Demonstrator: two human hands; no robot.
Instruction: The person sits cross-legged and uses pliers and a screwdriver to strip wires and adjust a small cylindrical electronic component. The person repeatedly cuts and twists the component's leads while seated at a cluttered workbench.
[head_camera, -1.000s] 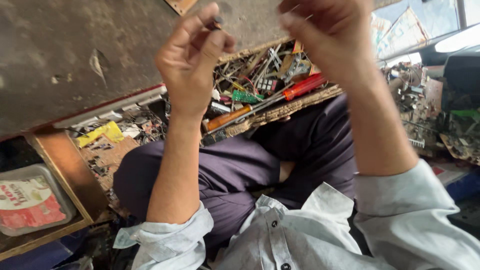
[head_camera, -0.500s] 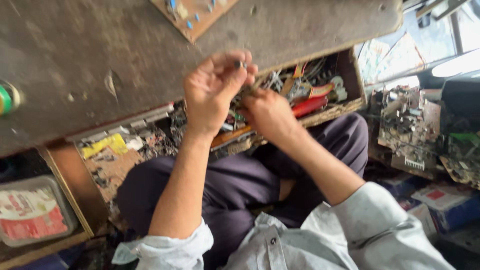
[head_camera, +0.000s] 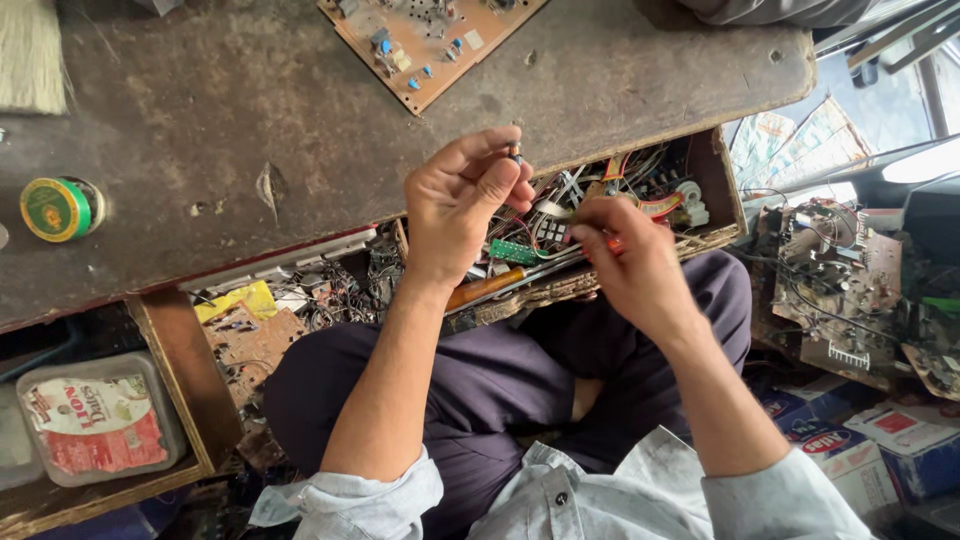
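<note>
Workbench (head_camera: 200, 150) fills the top of the view, a big worn wooden slab, dark and scuffed, and under its front edge an open drawer (head_camera: 720, 190) hangs out, crammed with wires, small boards and loose parts. Below that, the person's legs in dark purple trousers (head_camera: 480, 390) are folded under the bench, pale shirt cuffs rolled at both forearms. Off to the right, a heap of old circuit boards (head_camera: 840, 290) with tangled leads, and printed cardboard boxes (head_camera: 880, 445) beneath it. Lower left, a clear plastic tub (head_camera: 100, 420) with a red and white label sits in a wooden compartment. Up top, a tan circuit board (head_camera: 430, 40) with small blue parts lies flat on the bench, partly past the frame edge. Far left on the bench, a green and yellow spool (head_camera: 58, 208) lies flat, well apart from the hands.

Now the hands, both over the drawer. Left hand (head_camera: 465, 200) is raised at the bench edge, thumb and forefinger pinched tight on a tiny dark component (head_camera: 515, 155) held just above the drawer; too small to say what kind. Right hand (head_camera: 625, 255) is lower and just beside it, fingers curled narrow, blurred, down among the drawer's wires; whether it grips anything I cannot tell. A wooden-handled tool (head_camera: 485, 288) lies in the drawer beneath the left wrist.
</note>
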